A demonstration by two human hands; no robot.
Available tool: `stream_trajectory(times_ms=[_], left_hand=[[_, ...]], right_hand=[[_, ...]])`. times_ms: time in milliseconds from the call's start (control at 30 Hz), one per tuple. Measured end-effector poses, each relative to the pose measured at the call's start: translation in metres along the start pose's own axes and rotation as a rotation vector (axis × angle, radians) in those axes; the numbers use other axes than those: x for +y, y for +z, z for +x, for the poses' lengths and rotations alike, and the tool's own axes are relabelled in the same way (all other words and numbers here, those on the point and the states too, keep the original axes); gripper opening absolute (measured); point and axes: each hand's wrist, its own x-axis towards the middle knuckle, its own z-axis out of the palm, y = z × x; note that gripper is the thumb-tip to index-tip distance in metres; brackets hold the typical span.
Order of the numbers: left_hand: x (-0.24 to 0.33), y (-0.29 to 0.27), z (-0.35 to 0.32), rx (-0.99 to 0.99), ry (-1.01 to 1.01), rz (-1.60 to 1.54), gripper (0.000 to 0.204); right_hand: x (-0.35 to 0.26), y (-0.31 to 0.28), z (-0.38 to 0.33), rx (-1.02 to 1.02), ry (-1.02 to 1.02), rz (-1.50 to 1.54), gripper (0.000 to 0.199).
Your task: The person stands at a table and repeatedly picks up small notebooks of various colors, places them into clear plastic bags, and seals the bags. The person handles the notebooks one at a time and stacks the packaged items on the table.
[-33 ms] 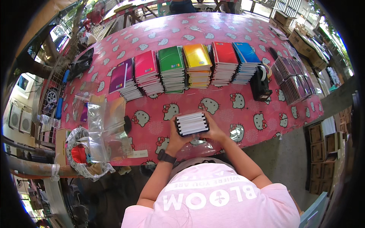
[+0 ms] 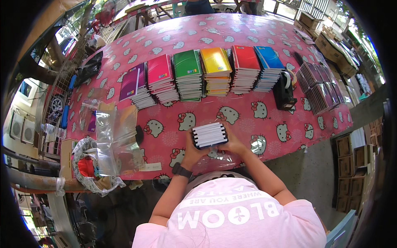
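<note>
Clasps notebook stack at centre of frame between left hand and right hand, one per side | looks stiff, moderately heavy, hardly fragile; may slide apart in layers | best gripped at opposite sides, squeezed evenly

Six multicoloured rectangular spiral-notebook piles stand on the pink patterned plastic-covered table, behind a rectangular white-paged stack between left hand and right hand; right of the piles sits a black plastic tape dispenser
</note>
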Motion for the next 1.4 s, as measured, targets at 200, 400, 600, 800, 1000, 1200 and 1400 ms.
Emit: stream_trajectory(times_ms=[200,400,600,800,1000,1200,1400], left_hand=[[-0.005,0.003,-0.003,0.017,0.004,0.005,0.076],[-0.017,-0.005,-0.006,-0.001,0.024,0.145,0.076],[0.009,0.005,-0.002,-0.037,-0.054,-0.001,0.076],[0.037,0.017,0.023,0.083,-0.186,-0.073,0.064],[0.007,0.032,0.058,0.012,-0.535,-0.006,0.05],[0.037,0.041,0.067,-0.041,-0.506,0.513,0.061],[-0.013,0.019,0.048,0.151,-0.335,0.422,0.083]], right_hand=[[0.016,-0.003,-0.001,0.008,-0.016,-0.137,0.083],[-0.01,0.007,-0.003,0.016,0.134,-0.15,0.083],[-0.008,0.001,-0.005,0.021,0.083,-0.02,0.088],[-0.052,-0.056,-0.019,0.083,0.146,-0.178,0.075],[0.014,-0.095,-0.029,0.68,0.053,-1.326,0.019],[0.025,-0.105,-0.028,0.833,-0.066,-0.918,0.019],[-0.014,-0.108,-0.054,0.641,0.47,-0.158,0.043]])
